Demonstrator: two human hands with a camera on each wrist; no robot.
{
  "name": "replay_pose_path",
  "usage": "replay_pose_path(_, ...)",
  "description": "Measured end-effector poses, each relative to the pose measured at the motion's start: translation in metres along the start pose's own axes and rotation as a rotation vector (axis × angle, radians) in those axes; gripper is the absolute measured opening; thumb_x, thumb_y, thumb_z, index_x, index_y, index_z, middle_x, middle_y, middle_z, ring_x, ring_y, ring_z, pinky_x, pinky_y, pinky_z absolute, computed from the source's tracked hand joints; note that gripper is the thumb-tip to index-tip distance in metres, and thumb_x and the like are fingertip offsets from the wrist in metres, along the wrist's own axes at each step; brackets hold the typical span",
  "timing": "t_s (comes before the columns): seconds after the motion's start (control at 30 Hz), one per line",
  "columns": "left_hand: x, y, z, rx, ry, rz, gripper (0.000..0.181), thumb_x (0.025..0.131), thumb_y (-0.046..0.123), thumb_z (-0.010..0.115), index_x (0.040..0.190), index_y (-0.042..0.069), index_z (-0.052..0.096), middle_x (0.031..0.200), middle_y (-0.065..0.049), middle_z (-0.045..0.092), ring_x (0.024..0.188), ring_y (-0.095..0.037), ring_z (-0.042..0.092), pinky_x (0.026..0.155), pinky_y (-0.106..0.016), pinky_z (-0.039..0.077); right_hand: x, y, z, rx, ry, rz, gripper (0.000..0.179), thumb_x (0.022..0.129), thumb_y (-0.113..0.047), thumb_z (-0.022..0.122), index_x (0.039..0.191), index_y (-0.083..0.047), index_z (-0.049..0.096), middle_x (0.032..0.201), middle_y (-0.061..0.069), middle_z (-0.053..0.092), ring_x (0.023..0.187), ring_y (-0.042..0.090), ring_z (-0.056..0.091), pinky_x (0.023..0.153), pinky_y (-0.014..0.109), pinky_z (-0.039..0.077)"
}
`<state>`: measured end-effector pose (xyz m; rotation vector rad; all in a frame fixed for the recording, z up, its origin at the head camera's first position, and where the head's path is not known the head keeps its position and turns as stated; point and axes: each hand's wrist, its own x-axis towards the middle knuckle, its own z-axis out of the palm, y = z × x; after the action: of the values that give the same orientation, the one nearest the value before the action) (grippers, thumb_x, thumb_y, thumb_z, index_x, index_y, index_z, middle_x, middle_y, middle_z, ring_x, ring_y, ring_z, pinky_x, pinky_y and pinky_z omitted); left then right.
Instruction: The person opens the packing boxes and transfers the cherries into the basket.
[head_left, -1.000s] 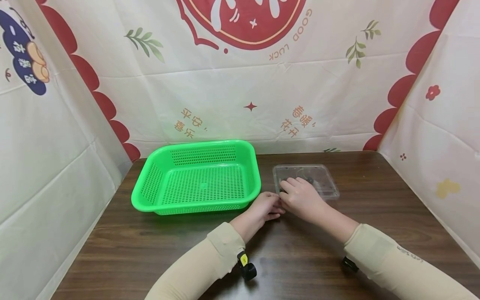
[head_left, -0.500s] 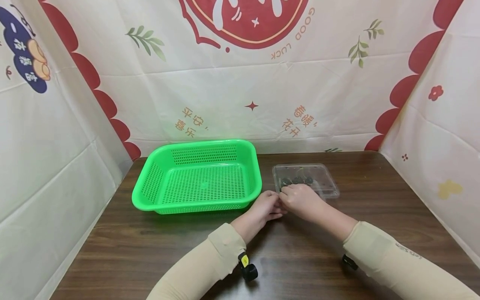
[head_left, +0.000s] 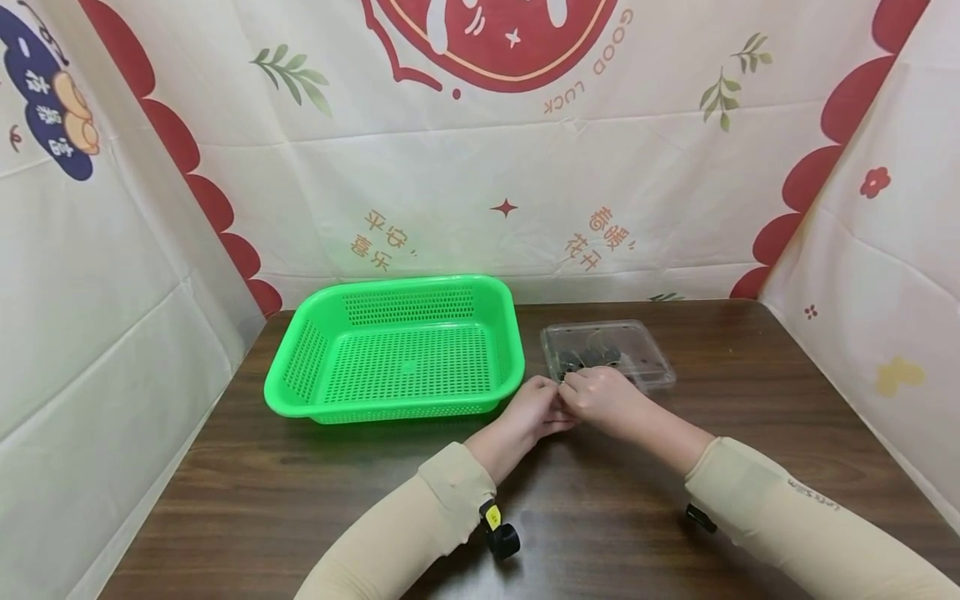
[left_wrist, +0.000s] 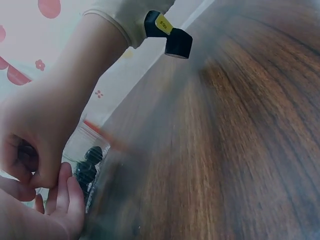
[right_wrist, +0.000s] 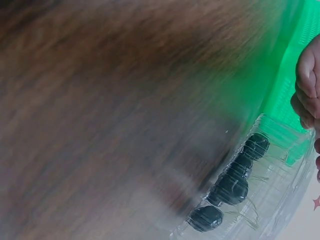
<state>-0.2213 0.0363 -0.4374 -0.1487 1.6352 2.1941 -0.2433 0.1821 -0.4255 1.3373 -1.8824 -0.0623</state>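
In the head view my two hands meet at the near left corner of a clear plastic box (head_left: 651,360). My left hand (head_left: 534,408) holds that corner from the left, thumb close to the other hand's fingertips. The curled fingers and thumb of my right hand (head_left: 606,400) pinch at the same corner; the exact contact is hidden. Several dark cherries (right_wrist: 234,189) with thin stems lie inside, gathered along one side in the right wrist view. The left wrist view shows my right hand (left_wrist: 35,135) with fingertips against the left hand (left_wrist: 55,215).
A green perforated basket (head_left: 408,367) stands left of the box, near the left hand. Both rest on a brown wood-grain table (head_left: 360,475). A printed white cloth (head_left: 450,175) rises behind and at both sides. Wrist cameras (head_left: 501,537) hang under the sleeves.
My right hand's fingers have drawn back toward the near corner and the left hand, uncovering more cherries. The cherries have shifted within the box, which has moved slightly.
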Motion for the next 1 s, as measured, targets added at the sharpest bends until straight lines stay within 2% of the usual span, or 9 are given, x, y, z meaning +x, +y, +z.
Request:
replay_pose_path(0.27,-0.0025,0.0027,0.0037,-0.023,0.032,-0.009,0.012,0.095,0.001,0.045,0.088,0.01,0.045,0.07,-0.005,0.06,0.059,-0.014,0.06,0.07,-0.038,0.054,-0.0016,-0.0036,-0.0006,-0.017,0.022,0.011,0.021,0.081,0.004,0.039,0.064,-0.004,0.049,0.061,0.005,0.045,0.046,0.017,0.042,0.04,0.031,0.037)
replay_pose_path(0.43,-0.0021,0.0012,0.0041,-0.054,0.025,-0.029,0.017,0.094,-0.001,0.045,0.081,0.007,0.053,0.062,-0.003,0.059,0.055,-0.012,0.057,0.065,-0.033,0.052,0.0019,-0.0051,-0.0032,-0.008,0.052,0.016,0.02,0.082,0.005,0.04,0.066,-0.002,0.052,0.064,0.007,0.048,0.047,0.018,0.044,0.041,0.031,0.039)
replay_pose_path(0.57,-0.0016,0.0027,0.0038,-0.044,0.023,-0.039,0.022,0.094,0.001,0.044,0.077,0.006,0.056,0.061,-0.002,0.059,0.055,-0.011,0.058,0.065,-0.033,0.052,0.0047,-0.0043,-0.0052,-0.006,0.046,0.03,0.02,0.082,0.006,0.041,0.067,-0.001,0.052,0.065,0.007,0.049,0.048,0.018,0.044,0.042,0.031,0.04)
replay_pose_path(0.77,-0.003,0.0037,0.0038,-0.005,0.018,-0.045,0.019,0.097,0.005,0.042,0.085,0.005,0.057,0.064,-0.003,0.06,0.058,-0.013,0.06,0.07,-0.035,0.055,0.0028,-0.004,-0.005,0.025,0.059,0.053,0.028,0.086,0.008,0.034,0.065,-0.003,0.048,0.064,0.005,0.045,0.048,0.016,0.04,0.042,0.03,0.037)
replay_pose_path(1.0,-0.0032,0.0017,0.002,0.003,0.027,-0.04,0.022,0.1,0.014,0.049,0.085,0.005,0.062,0.064,-0.003,0.063,0.06,-0.014,0.062,0.069,-0.034,0.055,-0.0011,-0.0034,-0.0041,0.023,0.06,0.074,0.018,0.08,0.007,0.041,0.07,-0.001,0.054,0.068,0.006,0.049,0.052,0.018,0.047,0.045,0.032,0.041)
